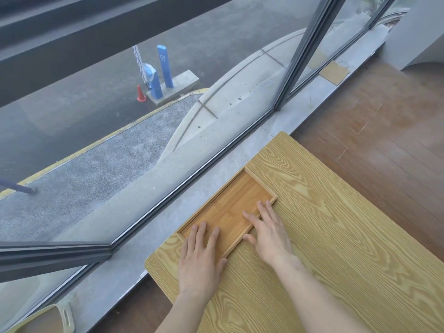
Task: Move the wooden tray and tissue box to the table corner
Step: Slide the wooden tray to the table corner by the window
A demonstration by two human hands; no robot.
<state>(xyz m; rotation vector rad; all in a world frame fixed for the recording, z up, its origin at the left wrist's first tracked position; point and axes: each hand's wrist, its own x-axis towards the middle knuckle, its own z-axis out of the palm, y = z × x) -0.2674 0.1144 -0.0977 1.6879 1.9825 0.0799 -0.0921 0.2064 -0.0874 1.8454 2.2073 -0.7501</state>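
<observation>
A shallow wooden tray (236, 200) lies empty on the light wooden table (336, 236), along the table's window-side edge. My left hand (200, 258) rests flat with its fingers spread over the tray's near end. My right hand (269, 234) lies flat on the tray's right rim, fingers reaching into the tray and thumb against the rim. Neither hand grips anything. No tissue box is in view.
A grey stone sill (204, 186) and a large window (120, 116) run along the table's left side. Brown wooden floor (384, 121) lies beyond the table's far corner. A pale chair back (43, 318) shows at the lower left.
</observation>
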